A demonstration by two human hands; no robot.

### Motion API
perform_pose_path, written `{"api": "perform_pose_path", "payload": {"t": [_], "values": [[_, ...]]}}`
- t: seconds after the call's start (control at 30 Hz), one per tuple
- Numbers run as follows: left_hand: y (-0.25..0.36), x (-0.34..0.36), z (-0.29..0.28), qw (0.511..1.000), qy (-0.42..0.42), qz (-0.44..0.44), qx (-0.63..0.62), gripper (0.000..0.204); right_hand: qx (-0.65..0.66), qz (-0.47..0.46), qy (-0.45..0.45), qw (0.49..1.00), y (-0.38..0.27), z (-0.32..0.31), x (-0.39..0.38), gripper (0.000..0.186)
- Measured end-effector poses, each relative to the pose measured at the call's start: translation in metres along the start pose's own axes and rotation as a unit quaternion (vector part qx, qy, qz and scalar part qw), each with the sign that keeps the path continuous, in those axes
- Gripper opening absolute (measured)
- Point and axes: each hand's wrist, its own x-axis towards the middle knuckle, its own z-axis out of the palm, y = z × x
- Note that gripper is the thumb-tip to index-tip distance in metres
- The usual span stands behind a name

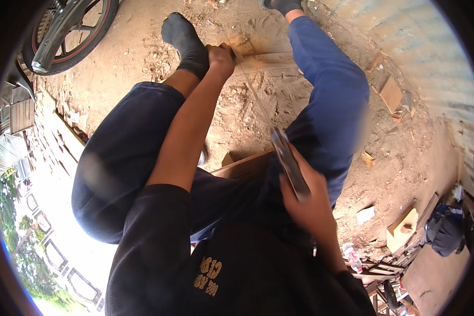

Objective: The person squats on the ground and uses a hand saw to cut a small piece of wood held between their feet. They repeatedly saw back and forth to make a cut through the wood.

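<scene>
My right hand point(309, 203) is wrapped round the dark handle of a long, thin-bladed saw point(259, 102). Its blade slants away from me, up and to the left, and its far end reaches my left hand point(221, 60). That hand is closed, fingers curled, by the left end of a pale wooden board point(271, 60) on the dirt. The blade's tip crosses near that end; whether my left fingers grip the board or the blade is hidden. Beside the left hand is my foot in a dark sock point(183, 39).
A motorcycle wheel point(71, 31) stands at the far left. Another piece of wood point(242, 166) lies between my legs. A corrugated metal wall point(421, 47) runs along the right, with wood scraps point(391, 95), a plastic bottle point(352, 258) and a dark bag point(445, 231) on that side.
</scene>
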Motion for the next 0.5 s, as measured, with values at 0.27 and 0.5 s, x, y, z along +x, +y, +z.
{"api": "perform_pose_path", "payload": {"t": [0.27, 0.5], "values": [[-0.006, 0.001, 0.004, 1.0, 0.014, 0.001, 0.001, 0.058, 0.022, -0.001, 0.042, 0.999, -0.005, -0.004, -0.029, 0.05], [-0.005, -0.005, -0.004, 1.0, 0.004, -0.004, -0.014, 0.061, 0.029, 0.009, 0.023, 0.999, -0.013, -0.006, -0.023, 0.051]]}}
